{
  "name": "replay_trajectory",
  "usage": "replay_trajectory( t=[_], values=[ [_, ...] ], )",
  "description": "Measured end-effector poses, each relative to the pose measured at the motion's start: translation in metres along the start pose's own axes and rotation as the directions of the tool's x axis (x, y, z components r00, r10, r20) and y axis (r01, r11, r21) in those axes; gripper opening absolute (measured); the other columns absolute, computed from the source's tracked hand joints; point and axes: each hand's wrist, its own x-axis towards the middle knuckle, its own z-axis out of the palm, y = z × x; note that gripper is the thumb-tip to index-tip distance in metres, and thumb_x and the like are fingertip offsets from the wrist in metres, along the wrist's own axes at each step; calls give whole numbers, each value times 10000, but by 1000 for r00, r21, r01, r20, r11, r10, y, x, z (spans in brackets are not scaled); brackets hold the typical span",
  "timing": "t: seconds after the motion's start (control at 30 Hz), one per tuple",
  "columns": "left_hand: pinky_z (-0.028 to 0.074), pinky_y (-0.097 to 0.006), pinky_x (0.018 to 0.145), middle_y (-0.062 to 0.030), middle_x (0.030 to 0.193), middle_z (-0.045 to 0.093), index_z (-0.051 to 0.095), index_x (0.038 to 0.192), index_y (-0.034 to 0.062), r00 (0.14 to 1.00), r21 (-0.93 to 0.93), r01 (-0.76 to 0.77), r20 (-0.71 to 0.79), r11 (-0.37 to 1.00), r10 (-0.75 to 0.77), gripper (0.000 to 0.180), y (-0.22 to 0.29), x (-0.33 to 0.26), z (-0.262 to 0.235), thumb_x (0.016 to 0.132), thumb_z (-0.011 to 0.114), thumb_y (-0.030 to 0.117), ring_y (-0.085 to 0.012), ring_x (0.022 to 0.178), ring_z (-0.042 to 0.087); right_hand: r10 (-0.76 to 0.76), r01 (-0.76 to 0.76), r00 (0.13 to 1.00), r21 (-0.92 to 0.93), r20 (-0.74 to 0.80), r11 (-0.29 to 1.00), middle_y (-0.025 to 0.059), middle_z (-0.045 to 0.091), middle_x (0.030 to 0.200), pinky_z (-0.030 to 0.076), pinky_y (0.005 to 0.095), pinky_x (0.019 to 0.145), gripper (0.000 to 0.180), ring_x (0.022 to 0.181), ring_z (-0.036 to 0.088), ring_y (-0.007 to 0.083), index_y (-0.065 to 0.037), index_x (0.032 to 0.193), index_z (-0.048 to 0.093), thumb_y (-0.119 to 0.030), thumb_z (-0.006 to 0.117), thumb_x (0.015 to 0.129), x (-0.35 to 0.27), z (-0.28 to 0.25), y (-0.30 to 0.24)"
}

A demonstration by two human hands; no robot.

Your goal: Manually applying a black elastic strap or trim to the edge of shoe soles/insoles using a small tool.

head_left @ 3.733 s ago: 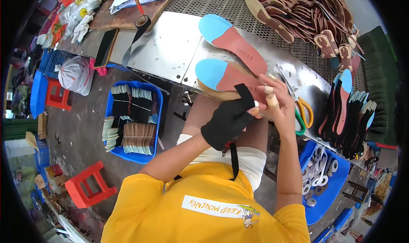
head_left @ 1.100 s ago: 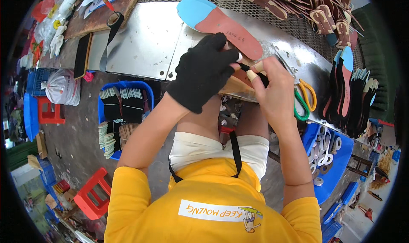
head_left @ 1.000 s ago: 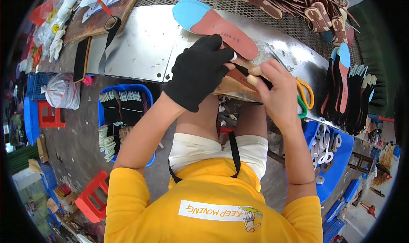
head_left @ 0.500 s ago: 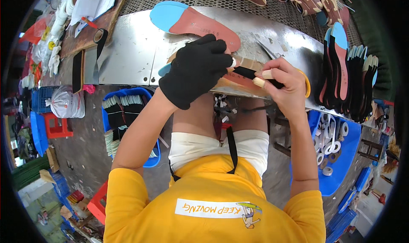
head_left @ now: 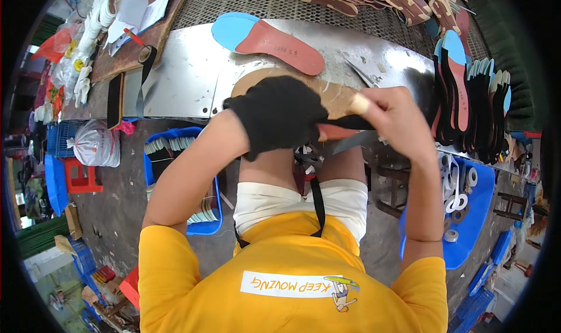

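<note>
My left hand (head_left: 279, 115), in a black glove, is closed around a pink insole (head_left: 340, 132) at the table's near edge; most of that insole is hidden. A black strip (head_left: 354, 122) runs along its edge toward my right hand (head_left: 403, 121). That hand is bare, with pale wrapping on the thumb, and its fingers are closed on the strip. Below the strip hangs a grey band (head_left: 355, 140). Beyond my hands, a blue-and-pink insole (head_left: 283, 48) lies flat on the metal tabletop (head_left: 184, 70). Between it and my hands is a brown board (head_left: 332, 92).
Scissors (head_left: 363, 75) lie behind my right hand. Black-edged insoles (head_left: 476, 108) stand in a row at the right. Brown sandal soles (head_left: 406, 6) are piled on the mesh at the back. Blue bins hold stacked insoles (head_left: 169, 146) below left and tape rolls (head_left: 460, 202) below right.
My right hand has turned and its grip on the strip has shifted. Both hands and the held insole sit lower, toward the near edge. The grey band now shows below the strip.
</note>
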Motion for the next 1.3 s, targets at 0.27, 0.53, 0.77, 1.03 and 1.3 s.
replay_trajectory(
  t=[0.27, 0.53, 0.77, 1.03, 1.3],
  values=[
    [477, -375, 709, -157, 853, 629, 667, 960, 29, 981, -498, 128, -64, 858, -183, 292, 10, -51, -21, 823, 688, 286, -327, 770, 591, 101, -59, 992, 430, -74, 901, -37, 547, 616, 329, 178, 453, 122, 507, 459, 14, 13, 808, 680, -93, 628, 840, -36, -32, -1],
    [449, -247, 683, 20, 876, 642, 650, 1080, -16, 709, -981, -71, -177, 181, -683, 238, 48, -41, 18, 908, 647, 147, -44, 781, 522, 180, 124, 953, 858, -243, 498, 19, 614, 665, 330, 156, 435, 97, 473, 466, 17, -22, 968, 625, -95, 635, 904, -60, 58, -6],
    [416, -204, 645, 70, 825, 597, 665, 1034, 39, 502, -935, -354, -179, -12, -846, 174, 70, -16, 28, 945, 621, 181, -9, 744, 484, 196, 227, 878, 741, -436, 632, 40, 649, 785, 335, 175, 491, 103, 553, 453, 20, 14, 946, 638, -29, 684, 864, -46, 84, -31],
    [383, -200, 609, 81, 770, 557, 668, 964, 57, 385, -932, -355, -223, 80, -896, 170, 70, -5, 36, 944, 633, 222, -4, 715, 447, -44, 177, 848, 203, -528, 963, 58, 543, 761, 402, 246, 560, 172, 620, 509, 135, 16, 865, 674, 8, 761, 717, -33, 75, -30],
    [417, -218, 619, 51, 803, 594, 664, 993, 39, 446, -960, -259, -214, 103, -869, 226, 48, -9, 26, 940, 634, 256, -31, 707, 487, -256, 327, 843, 72, -473, 942, 79, 598, 788, 435, 280, 584, 130, 659, 571, 176, 26, 820, 641, -16, 730, 736, -25, 72, -22]
  ],
)
